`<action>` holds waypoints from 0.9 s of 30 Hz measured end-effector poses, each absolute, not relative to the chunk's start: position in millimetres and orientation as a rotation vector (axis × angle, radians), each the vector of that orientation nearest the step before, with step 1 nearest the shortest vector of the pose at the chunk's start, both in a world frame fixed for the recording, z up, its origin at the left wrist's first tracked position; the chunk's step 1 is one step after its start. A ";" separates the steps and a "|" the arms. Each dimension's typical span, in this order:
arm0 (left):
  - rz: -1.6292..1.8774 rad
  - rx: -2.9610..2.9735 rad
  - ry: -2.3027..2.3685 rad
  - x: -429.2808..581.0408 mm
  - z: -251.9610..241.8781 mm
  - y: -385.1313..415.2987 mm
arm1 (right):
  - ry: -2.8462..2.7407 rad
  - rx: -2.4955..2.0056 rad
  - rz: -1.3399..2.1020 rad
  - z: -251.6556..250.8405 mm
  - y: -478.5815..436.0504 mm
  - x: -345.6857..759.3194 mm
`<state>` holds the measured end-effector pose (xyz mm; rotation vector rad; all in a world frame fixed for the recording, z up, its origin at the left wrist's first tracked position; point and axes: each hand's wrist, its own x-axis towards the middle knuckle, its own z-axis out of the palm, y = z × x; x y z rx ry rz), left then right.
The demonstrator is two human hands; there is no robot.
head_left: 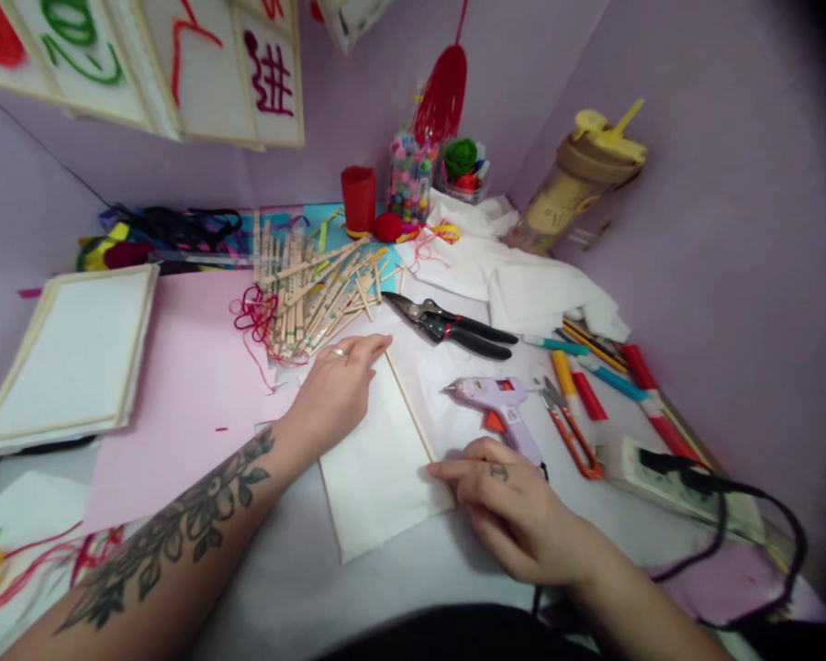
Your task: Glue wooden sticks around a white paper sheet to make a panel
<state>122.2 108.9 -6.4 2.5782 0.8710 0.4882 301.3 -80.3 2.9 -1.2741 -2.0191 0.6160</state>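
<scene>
A white rectangular panel (385,477) lies on the table in front of me. Along its right edge runs a thin wooden stick (411,404). My left hand (337,390) reaches across the panel's upper part, fingers together and tips on the far end of the stick. Near the other end, my right hand (516,514) presses the stick with its index finger, the other fingers curled in. Just beyond my right hand lies a lilac glue gun (492,395). Black-handled pruning shears (447,326) rest past the panel's far corner.
A pile of wooden sticks (317,285) with red thread lies behind my left hand. Orange-handled snips (571,431), markers (578,386) and a power strip (681,487) are at right. A framed white panel (69,349) sits on the left. A tumbler (571,184) stands by the wall.
</scene>
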 end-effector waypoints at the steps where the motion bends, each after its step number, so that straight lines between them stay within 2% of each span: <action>1: 0.477 2.618 0.836 121.0 -4.3 108.2 | -2.034 -1.292 0.606 2.6 -80.2 301.2; 7: 0.423 2.782 0.581 116.2 1.6 104.2 | -2.064 -1.339 0.596 1.5 -80.1 300.9; 27: 0.376 2.726 0.628 118.5 -2.7 104.5 | -2.024 -1.360 0.643 -1.1 -78.8 299.6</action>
